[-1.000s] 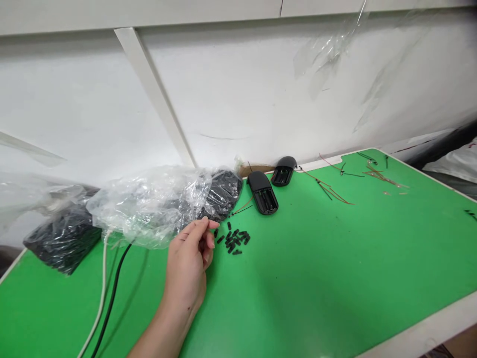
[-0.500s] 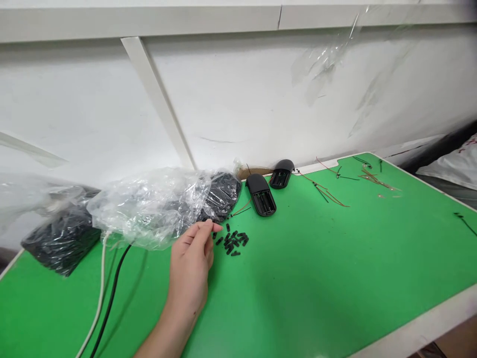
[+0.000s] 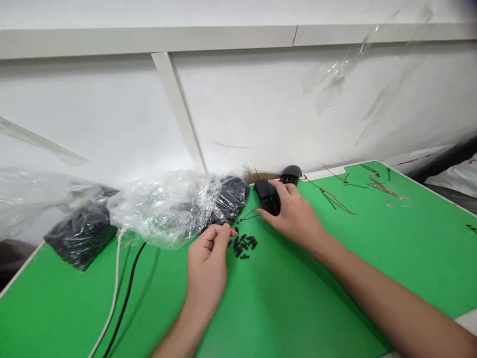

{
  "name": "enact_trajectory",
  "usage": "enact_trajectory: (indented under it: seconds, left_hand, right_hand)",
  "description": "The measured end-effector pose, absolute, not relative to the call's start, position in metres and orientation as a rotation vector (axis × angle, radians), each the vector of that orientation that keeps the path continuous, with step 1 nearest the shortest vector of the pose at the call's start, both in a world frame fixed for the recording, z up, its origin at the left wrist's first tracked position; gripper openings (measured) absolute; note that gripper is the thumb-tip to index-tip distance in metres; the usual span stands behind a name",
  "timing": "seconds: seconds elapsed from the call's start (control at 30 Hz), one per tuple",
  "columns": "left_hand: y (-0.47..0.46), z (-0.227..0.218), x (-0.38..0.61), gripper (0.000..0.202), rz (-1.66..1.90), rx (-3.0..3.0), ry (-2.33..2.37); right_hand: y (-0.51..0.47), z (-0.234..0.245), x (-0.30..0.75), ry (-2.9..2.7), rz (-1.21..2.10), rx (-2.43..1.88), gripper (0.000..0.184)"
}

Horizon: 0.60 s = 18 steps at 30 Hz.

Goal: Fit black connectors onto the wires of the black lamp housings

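Note:
My right hand (image 3: 292,211) is closed around a black computer mouse (image 3: 265,191), thumb on the near side and fingers over the far side. Part of its open battery compartment shows beside the thumb. My left hand (image 3: 210,248) is pinched, thumb against forefinger, at the near edge of a clear plastic bag of black parts (image 3: 227,196). Whatever those fingertips hold is too small or hidden to make out. Just right of them lies a small pile of short black pieces (image 3: 244,244) on the green tabletop.
A second black mouse (image 3: 291,174) stands by the wall. Thin red and black wires (image 3: 337,199) lie scattered to the right. At left sits another bag of black parts (image 3: 82,231), with a white cable (image 3: 115,283) and a black cable (image 3: 128,288) running toward me.
My right hand has come into view from the right and taken hold of the nearer mouse. My left hand stays pinched by the bag. The whole view has shifted a little.

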<state>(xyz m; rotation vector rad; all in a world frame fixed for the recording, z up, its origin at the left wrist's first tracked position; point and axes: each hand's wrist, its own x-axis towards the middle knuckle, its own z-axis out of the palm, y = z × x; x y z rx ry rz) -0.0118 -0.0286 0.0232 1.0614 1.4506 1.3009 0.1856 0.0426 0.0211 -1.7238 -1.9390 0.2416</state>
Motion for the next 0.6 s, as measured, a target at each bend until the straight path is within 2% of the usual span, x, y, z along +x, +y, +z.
enact_trajectory:
  seconds: [0.3, 0.47, 0.6]
  left_hand:
    - [-0.031, 0.026, -0.004, 0.044, 1.210, 1.251, 1.538]
    - [-0.030, 0.026, -0.004, 0.046, 1.185, 1.335, 1.548]
    - [-0.030, 0.023, -0.006, 0.046, 1.185, 1.314, 1.549]
  right_hand:
    - [0.050, 0.000, 0.182, -1.910, 0.149, -1.704, 0.067]
    - [0.052, 0.004, 0.193, -1.645, 0.422, -1.543, 0.060]
    - [0.044, 0.011, 0.196, -1.417, 0.579, -1.342, 0.066]
